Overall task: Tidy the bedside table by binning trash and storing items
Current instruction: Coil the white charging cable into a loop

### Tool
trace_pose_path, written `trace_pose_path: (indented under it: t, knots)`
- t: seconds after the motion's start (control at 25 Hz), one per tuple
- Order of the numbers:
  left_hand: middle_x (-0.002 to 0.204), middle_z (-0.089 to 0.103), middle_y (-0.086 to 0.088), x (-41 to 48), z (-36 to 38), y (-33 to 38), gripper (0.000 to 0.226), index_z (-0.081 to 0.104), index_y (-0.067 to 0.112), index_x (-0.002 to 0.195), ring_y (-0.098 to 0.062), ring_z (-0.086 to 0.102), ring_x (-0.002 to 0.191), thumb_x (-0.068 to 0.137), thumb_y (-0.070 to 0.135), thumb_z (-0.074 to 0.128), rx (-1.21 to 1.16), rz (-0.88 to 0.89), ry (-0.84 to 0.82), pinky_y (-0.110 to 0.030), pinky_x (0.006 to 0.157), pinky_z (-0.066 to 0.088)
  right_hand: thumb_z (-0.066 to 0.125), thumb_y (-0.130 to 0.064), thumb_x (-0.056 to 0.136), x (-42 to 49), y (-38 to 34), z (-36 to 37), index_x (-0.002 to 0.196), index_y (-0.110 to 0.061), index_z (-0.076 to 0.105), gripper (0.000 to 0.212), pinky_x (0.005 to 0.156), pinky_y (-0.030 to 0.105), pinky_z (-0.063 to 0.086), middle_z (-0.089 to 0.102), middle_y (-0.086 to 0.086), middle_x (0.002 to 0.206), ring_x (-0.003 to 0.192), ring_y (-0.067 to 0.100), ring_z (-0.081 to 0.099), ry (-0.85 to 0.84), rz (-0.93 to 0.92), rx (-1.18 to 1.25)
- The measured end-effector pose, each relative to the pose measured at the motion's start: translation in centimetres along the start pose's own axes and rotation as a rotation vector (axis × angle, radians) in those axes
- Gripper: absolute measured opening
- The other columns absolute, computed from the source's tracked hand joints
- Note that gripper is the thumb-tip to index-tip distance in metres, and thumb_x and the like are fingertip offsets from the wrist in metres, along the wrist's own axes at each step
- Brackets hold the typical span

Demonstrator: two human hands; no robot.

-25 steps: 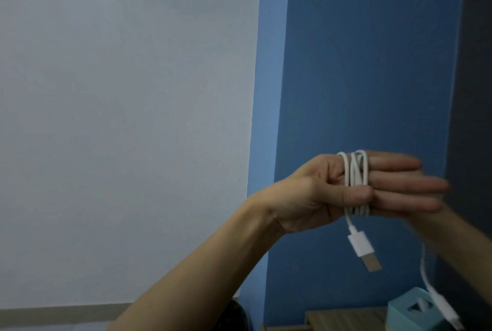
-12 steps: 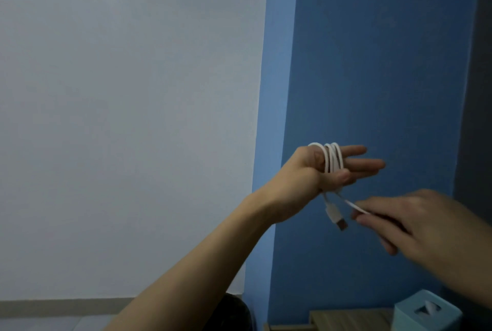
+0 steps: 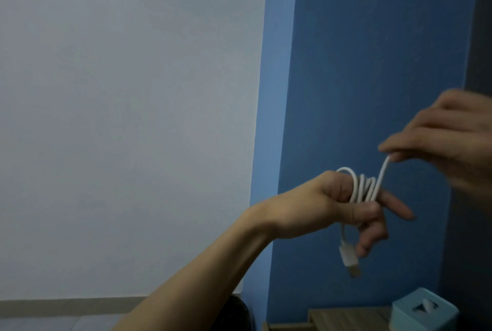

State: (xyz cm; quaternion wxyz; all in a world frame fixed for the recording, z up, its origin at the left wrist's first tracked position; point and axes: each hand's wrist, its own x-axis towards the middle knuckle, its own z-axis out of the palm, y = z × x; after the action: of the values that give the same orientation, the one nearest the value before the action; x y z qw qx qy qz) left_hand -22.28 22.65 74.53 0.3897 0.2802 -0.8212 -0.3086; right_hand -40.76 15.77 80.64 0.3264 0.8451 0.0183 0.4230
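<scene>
Left hand (image 3: 332, 206) raised, thumb clamping the cable (image 3: 358, 186); right hand (image 3: 447, 139) above pinches its strand

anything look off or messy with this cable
Nothing damaged or spilled. The white cable is looped unevenly round the fingers of the left hand, its USB plug dangling loose below, while the right hand pinches the free strand above.

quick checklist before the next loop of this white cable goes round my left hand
1. Coil seated on left hand: ok; white cable loops round it, thumb pressing.
2. Grip of right hand on the free strand: ok; fingertips pinch it.
3. Strand straight between the hands: ok.
4. USB plug hanging free below the left hand: ok.
5. Cable left beyond the right hand: cannot tell; hidden.
6. Storage spot on bedside table: cannot tell; only its edge and a blue tissue box show.
</scene>
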Motion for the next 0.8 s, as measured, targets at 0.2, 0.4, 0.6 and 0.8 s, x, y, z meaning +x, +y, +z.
trace_pose_path:
  t: [0.2, 0.4, 0.6, 0.8]
  knots:
    - [0.060, 0.061, 0.009, -0.1, 1.3, 0.3, 0.026, 0.052, 0.001, 0.101, -0.002, 0.053, 0.050, 0.090, -0.008, 0.030, -0.221, 0.057, 0.034, -0.030, 0.080, 0.046, 0.062, -0.021, 0.081, -1.2, -2.2, 4.0, 0.075, -0.026, 0.071, 0.012, 0.066, 0.009, 0.045, 0.067, -0.006, 0.073, 0.068, 0.007, 0.062, 0.229, 0.490, 0.690]
    - [0.052, 0.047, 0.012, -0.1, 1.7, 0.2, 0.029, 0.055, 0.009, 0.096, -0.001, 0.035, 0.045, 0.093, 0.003, 0.026, -0.330, 0.048, 0.118, -0.020, 0.070, 0.050, 0.057, -0.008, 0.081, -1.4, -3.6, 5.6, 0.069, -0.030, 0.070, 0.028, 0.065, 0.008, 0.048, 0.072, -0.011, 0.072, 0.069, 0.002, 0.066, 0.242, 0.711, 0.939]
    - [0.050, 0.044, 0.012, 0.3, 1.4, 0.1, 0.031, 0.060, 0.013, 0.088, -0.002, 0.033, 0.044, 0.092, 0.005, 0.030, -0.344, 0.031, 0.150, -0.020, 0.067, 0.051, 0.063, -0.051, 0.072, -1.6, -3.9, 4.7, 0.099, -0.026, 0.071, 0.037, 0.051, 0.024, 0.053, 0.070, 0.018, 0.089, 0.072, 0.031, 0.069, 0.067, 0.665, 1.319]
    - [0.046, 0.044, 0.009, 0.5, 1.6, 0.8, 0.034, 0.059, 0.013, 0.080, -0.004, 0.036, 0.041, 0.090, 0.003, 0.029, -0.354, 0.006, 0.085, -0.021, 0.067, 0.052, 0.073, -0.062, 0.054, -1.8, -3.6, 4.8, 0.105, -0.027, 0.069, 0.062, 0.047, 0.025, 0.052, 0.066, 0.024, 0.093, 0.069, 0.037, 0.067, -0.080, 0.641, 1.603]
